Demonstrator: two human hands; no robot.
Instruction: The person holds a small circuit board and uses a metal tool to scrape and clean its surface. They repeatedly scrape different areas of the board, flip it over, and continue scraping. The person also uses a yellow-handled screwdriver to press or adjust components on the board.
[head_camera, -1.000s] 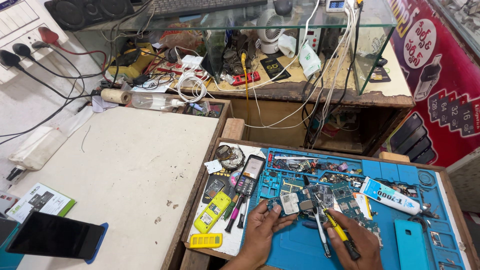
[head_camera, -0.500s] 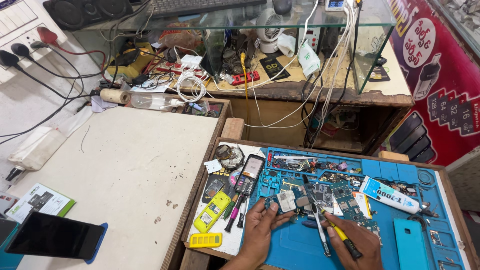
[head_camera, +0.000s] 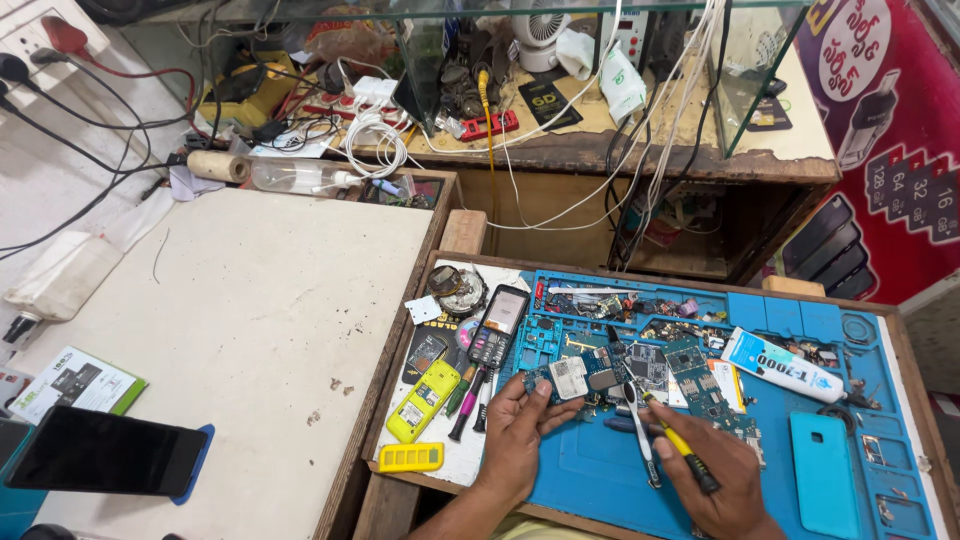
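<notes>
Seen from the head camera, a cluttered repair bench is looked down on. A blue work mat (head_camera: 600, 470) covers the right-hand tray, strewn with small phone parts. The left hand (head_camera: 520, 425) is closed around the lower edge of a small circuit board (head_camera: 575, 378), which is held just above the mat near its middle. The right hand (head_camera: 715, 475) is clenched around a yellow-handled screwdriver (head_camera: 680, 450) together with silver tweezers (head_camera: 640, 435), both tips being directed up towards the board. Just left of the held board, a black keypad phone (head_camera: 497, 327) lies face up, and below it a yellow phone cover (head_camera: 423, 400) and a small yellow keypad strip (head_camera: 410, 457) are laid on white paper. A white glue tube (head_camera: 785, 365) rests on the mat to the right, with a blue phone back cover (head_camera: 825, 475) below it. On the pale table (head_camera: 250, 330) at far left, a dark smartphone (head_camera: 105, 452) is lying flat
</notes>
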